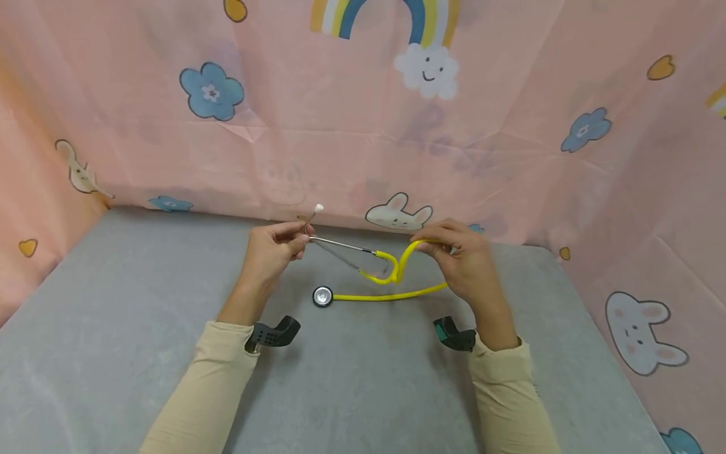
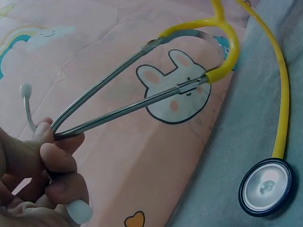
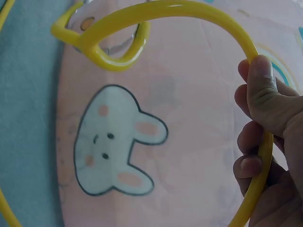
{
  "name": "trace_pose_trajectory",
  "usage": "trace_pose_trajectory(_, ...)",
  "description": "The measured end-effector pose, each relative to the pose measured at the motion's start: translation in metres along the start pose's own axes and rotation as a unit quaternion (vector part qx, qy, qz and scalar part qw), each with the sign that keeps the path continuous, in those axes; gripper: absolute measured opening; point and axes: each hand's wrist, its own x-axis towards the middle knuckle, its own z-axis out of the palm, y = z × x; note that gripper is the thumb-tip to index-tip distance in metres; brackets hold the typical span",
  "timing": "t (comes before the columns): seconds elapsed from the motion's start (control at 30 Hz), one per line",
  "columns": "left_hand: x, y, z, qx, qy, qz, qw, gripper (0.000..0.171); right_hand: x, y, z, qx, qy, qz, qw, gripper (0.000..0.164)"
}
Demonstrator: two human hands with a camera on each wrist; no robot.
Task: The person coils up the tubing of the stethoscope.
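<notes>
A stethoscope with yellow tubing (image 1: 405, 294) is stretched between both hands. My left hand (image 1: 271, 252) pinches its metal ear tubes (image 2: 113, 111) close to where they cross, and the white ear tips (image 2: 26, 90) stick out past the fingers. On the other side, my right hand (image 1: 462, 255) grips the yellow tube (image 3: 259, 182), which arcs over from the Y-shaped joint to the thumb and fingers. The round chest piece (image 1: 322, 296), silver with a black rim, lies on the grey tabletop below the left hand, its tube running right beneath the right hand.
The grey table (image 1: 363, 384) reaches back to a pink printed curtain (image 1: 340, 151) right behind the hands. The curtain also closes off the left and right sides. A dark wrist mount (image 1: 275, 332) sits on the left wrist, another (image 1: 454, 334) on the right.
</notes>
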Motion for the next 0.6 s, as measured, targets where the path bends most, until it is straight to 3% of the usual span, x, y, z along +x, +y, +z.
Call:
trace_pose_trajectory(0.13, -0.001, -0.001, 0.000, 0.019, -0.033, 0.001, 0.9993, 0.032, 0.000, -0.003, 0.009, 0.035, -0.016, 0.004, 0.999, 0.015)
trace_pose_trajectory(0.33, -0.003, -0.001, 0.002, 0.014, -0.144, 0.022, 0.9893, 0.025, 0.000, -0.008, 0.017, 0.088, -0.019, -0.001, 0.996, 0.016)
trace_pose_trajectory(0.47, -0.006, 0.000, 0.003, -0.047, -0.200, 0.027, 0.9783, 0.018, 0.001, -0.016, 0.022, 0.145, -0.018, -0.018, 0.989, 0.013)
trace_pose_trajectory(0.6, -0.011, 0.001, 0.009, -0.116, -0.250, 0.025, 0.9609, 0.035, 0.002, -0.025, 0.027, 0.193, -0.014, -0.003, 0.981, 0.017)
